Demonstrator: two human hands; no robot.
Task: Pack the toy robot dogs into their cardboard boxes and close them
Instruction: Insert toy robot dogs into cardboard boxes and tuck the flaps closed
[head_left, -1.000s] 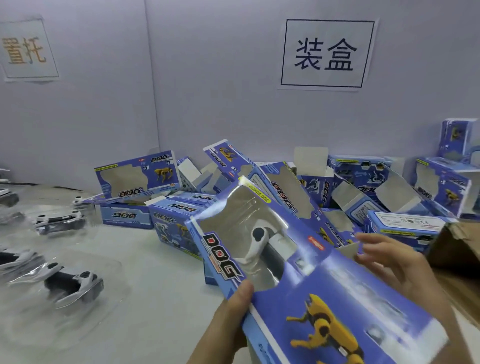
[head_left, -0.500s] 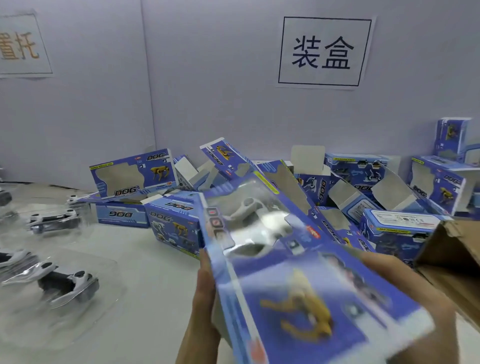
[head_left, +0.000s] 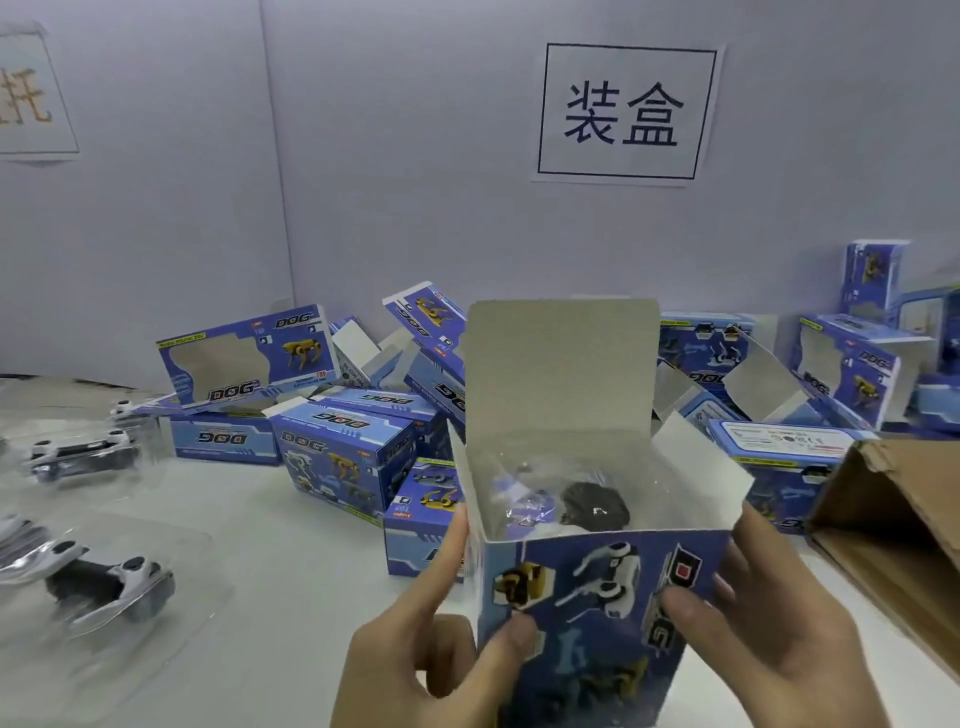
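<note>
Box (head_left: 597, 597): upright, long axis vertical, open end up, flap raised. Left hand (head_left: 415, 654), right hand (head_left: 769, 639): fingers curled, gripping sides.

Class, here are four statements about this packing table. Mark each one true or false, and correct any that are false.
1. The left hand and right hand both hold the blue box. True.
2. The top flap of that box is folded shut. False: it stands upright, open.
3. Toy dogs in clear trays lie on the table, left of the held box. True.
4. The brown carton sits left of the held box. False: it is on the right.
</note>
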